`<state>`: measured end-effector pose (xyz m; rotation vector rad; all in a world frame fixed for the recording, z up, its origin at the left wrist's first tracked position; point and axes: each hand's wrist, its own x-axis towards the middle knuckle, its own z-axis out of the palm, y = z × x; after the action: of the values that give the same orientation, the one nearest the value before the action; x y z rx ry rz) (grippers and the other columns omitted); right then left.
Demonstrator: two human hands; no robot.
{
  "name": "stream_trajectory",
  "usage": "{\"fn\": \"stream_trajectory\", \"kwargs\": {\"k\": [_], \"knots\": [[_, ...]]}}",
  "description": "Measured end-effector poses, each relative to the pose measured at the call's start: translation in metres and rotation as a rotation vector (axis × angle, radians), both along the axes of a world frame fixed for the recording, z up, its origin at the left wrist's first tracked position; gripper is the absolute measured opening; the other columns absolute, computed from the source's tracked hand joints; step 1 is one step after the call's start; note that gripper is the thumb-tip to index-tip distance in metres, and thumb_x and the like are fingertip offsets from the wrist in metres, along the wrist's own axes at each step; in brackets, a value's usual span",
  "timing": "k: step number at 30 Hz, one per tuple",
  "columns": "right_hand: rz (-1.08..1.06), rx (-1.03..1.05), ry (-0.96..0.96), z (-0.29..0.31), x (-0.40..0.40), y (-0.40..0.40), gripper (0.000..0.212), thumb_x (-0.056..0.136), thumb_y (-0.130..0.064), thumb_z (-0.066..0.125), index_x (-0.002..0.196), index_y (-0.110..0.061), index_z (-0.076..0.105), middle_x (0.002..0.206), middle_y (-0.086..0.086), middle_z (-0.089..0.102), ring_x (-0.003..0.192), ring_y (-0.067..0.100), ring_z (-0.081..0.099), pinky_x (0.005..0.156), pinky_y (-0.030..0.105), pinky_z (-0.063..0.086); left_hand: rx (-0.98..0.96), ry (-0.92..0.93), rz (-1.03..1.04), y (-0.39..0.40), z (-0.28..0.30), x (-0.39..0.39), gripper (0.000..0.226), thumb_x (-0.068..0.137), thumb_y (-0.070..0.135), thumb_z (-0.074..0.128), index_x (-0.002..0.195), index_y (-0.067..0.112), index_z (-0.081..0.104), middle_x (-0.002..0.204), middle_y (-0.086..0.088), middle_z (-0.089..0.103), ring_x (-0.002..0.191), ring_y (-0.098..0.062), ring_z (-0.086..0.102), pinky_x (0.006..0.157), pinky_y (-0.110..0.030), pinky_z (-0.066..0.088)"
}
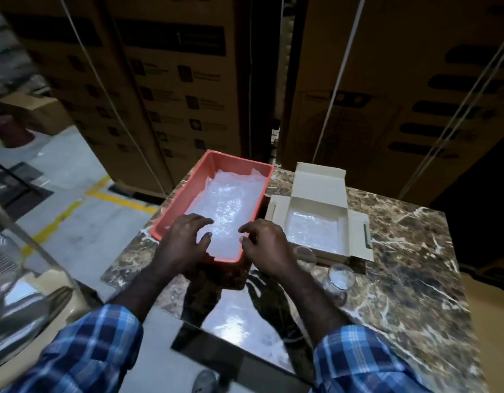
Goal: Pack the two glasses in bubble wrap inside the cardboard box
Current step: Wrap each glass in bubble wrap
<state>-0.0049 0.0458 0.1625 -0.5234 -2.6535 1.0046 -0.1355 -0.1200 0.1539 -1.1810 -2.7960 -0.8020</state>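
Marble table (pixel 401 251) (perhaps warehouse) amid cartons (pixel 174 80)

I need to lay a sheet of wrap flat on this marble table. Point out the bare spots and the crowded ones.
Bare marble table lies right of the two glasses and below the cardboard box, out to the table's right edge. Another bare strip runs along the near edge, under the forearms. It is crowded where both hands hover over the red tray, and between tray, box and glasses.

marble table (pixel 401 251) | stacked cartons (pixel 174 80) behind | grey floor (pixel 83 222), yellow lines (pixel 117 198) | dim light
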Motion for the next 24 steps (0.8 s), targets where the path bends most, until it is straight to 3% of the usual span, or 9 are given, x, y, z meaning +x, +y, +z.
{"fn": "stream_trajectory", "kwargs": {"k": [5,10,15,18,21,24], "knots": [[0.09,0.039,-0.247,-0.012,-0.054,-0.023,0.031,0.093,-0.023,0.066,0.123,-0.017,0.07,0.123,0.005,0.068,0.108,0.02,0.063,0.094,0.034,0.051,-0.4,-0.136,-0.19,-0.006,-0.001,-0.071,0.04,0.093,0.018,0.065,0.133,0.015,0.063,0.129,-0.004,0.066,0.116,-0.022,0.061,0.098,-0.026,0.042],[0.146,0.107,-0.533,-0.024,-0.09,-0.035,0.04,0.093,-0.026,0.068,0.131,-0.016,0.063,0.131,0.013,0.061,0.116,0.028,0.06,0.096,0.033,0.048,-0.722,-0.157,-0.393,0.007,-0.022,-0.114,0.046,0.093,0.027,0.068,0.137,0.022,0.057,0.134,0.001,0.062,0.123,-0.02,0.054,0.102,-0.029,0.042],[0.128,0.153,-0.635,-0.039,-0.104,-0.042,0.042,0.091,-0.023,0.068,0.132,-0.021,0.061,0.133,0.011,0.057,0.12,0.029,0.056,0.096,0.036,0.048,-0.793,-0.133,-0.505,0.013,-0.037,-0.129,0.056,0.09,0.042,0.071,0.14,0.024,0.054,0.138,0.001,0.058,0.128,-0.019,0.05,0.103,-0.029,0.041],[0.103,0.164,-0.627,-0.044,-0.109,-0.044,0.034,0.091,-0.017,0.066,0.124,-0.022,0.066,0.126,0.01,0.059,0.113,0.028,0.059,0.092,0.036,0.051,-0.79,-0.158,-0.533,0.015,-0.043,-0.134,0.058,0.09,0.05,0.069,0.14,0.026,0.053,0.139,0.001,0.057,0.128,-0.019,0.049,0.102,-0.03,0.04],[0.072,0.186,-0.607,-0.043,-0.113,-0.043,0.026,0.089,-0.006,0.062,0.111,-0.016,0.071,0.116,0.013,0.064,0.101,0.029,0.064,0.085,0.035,0.055,-0.773,-0.192,-0.538,0.016,-0.043,-0.135,0.061,0.088,0.057,0.067,0.139,0.027,0.054,0.14,0.0,0.056,0.129,-0.019,0.048,0.101,-0.031,0.04],[0.036,0.209,-0.575,-0.039,-0.118,-0.037,0.029,0.086,0.002,0.059,0.111,-0.007,0.071,0.113,0.014,0.065,0.102,0.031,0.063,0.084,0.037,0.056,-0.755,-0.247,-0.533,0.019,-0.041,-0.136,0.062,0.089,0.059,0.065,0.14,0.025,0.055,0.142,0.001,0.056,0.131,-0.019,0.048,0.103,-0.032,0.04]]}}
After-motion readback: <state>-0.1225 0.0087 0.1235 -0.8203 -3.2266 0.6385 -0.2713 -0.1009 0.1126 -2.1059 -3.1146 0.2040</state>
